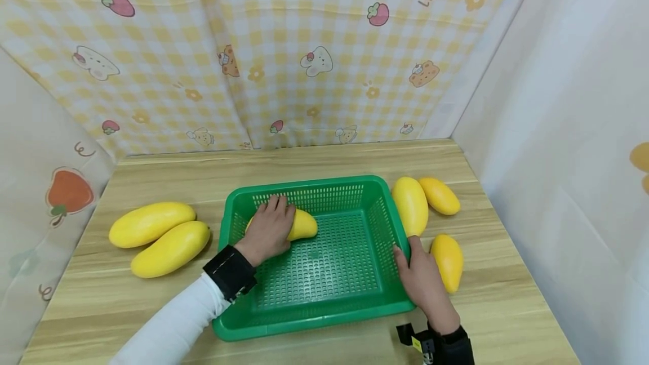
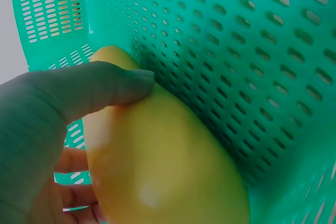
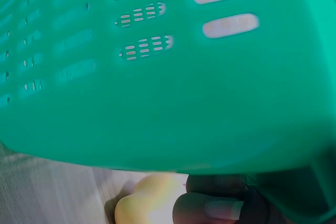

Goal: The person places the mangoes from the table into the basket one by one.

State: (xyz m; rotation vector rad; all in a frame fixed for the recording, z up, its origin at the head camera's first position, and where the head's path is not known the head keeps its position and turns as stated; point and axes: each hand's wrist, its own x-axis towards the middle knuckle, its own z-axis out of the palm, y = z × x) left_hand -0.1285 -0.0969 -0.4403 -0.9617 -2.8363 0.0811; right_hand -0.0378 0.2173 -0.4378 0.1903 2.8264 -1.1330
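A green plastic basket (image 1: 324, 320) with slotted walls sits on the wooden table. Inside it, toward the back left, my left hand (image 1: 270, 230) grips a yellow mango (image 1: 305, 225). The left wrist view shows the thumb lying over that mango (image 2: 168, 156), with other fingers round its far side, close to the basket wall (image 2: 236, 40). My right hand (image 1: 425, 277) holds the basket's right rim, thumb on the inner side. In the right wrist view, fingertips (image 3: 210, 208) show under the green rim (image 3: 157, 124).
Two long mangoes (image 1: 152, 224) lie side by side left of the basket. To its right are a large mango (image 1: 409, 205) beside the rim, a smaller one (image 1: 440, 196) behind, and another (image 1: 448, 263) by my right hand. A checked curtain (image 1: 284, 72) hangs behind the table (image 1: 507, 297).
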